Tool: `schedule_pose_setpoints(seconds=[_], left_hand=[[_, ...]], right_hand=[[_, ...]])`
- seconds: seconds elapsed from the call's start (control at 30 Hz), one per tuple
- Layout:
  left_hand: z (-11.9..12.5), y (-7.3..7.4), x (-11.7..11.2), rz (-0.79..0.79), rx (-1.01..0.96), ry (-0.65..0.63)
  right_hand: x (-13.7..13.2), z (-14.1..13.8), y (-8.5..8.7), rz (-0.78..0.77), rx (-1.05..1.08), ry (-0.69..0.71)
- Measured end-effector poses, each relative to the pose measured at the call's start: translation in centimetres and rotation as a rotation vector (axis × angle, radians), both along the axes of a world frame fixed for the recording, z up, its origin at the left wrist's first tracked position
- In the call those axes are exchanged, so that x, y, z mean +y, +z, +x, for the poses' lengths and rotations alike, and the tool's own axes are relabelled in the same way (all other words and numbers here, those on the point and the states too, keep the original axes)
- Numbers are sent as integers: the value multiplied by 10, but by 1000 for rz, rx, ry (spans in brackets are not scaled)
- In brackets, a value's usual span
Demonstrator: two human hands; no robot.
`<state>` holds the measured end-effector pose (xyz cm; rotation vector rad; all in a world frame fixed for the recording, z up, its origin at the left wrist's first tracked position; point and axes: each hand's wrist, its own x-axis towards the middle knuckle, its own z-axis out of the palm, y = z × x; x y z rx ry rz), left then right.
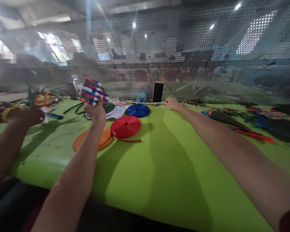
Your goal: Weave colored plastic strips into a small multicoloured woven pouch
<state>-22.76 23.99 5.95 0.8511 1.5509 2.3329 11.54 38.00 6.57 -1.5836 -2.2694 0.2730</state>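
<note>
My left hand (96, 111) is closed on a woven piece (93, 91) of flat plaited strips in red, green, white, blue and orange, held up above the table. My right hand (172, 103) is stretched far forward, its fingers pinched on the end of a thin whitish strip (157, 103) that runs leftward near the back of the table. Between my arms lie flat coils of strip: a red coil (125, 126) with a loose end, a blue coil (138, 110) behind it, and an orange coil (105, 137) partly behind my left forearm. A green coil (110, 107) shows beside my left hand.
A dark-screened phone (158, 92) stands upright at the back, before a perforated metal screen (190, 58). Dark and coloured strips with a red-orange piece (255, 136) lie to the right. At left, a co-worker's hands (21, 114) work over the green table (145, 180).
</note>
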Motion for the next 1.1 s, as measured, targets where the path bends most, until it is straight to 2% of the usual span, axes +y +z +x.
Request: schedule_pose_setpoints(seconds=[0.13,0.27,0.47,0.63,0.7,0.8,0.97,1.07,1.1], left_hand=[[-5,-1,-1,-10,-31,-97],[3,0,1,-4,-87,-229],[41,-3,-1,-45,-157,-571],[79,-13,-3,-52,-187,-749],[91,-15,-5,-54,-200,-806],[106,-15,-11,-64,-229,-865],[129,-12,-16,-68,-290,-902],[144,-10,-15,-87,-312,-923],[149,-9,-14,-96,-317,-933]], right_hand=[[-1,24,22,-116,191,-28],[-17,65,45,-199,419,-63],[-64,165,79,-132,739,-121],[-116,250,98,4,940,-208],[-136,273,97,22,956,-240],[-160,295,85,-92,872,-255],[-179,319,61,-206,707,-199],[-194,322,50,-140,555,-134],[-201,319,46,-40,433,-104]])
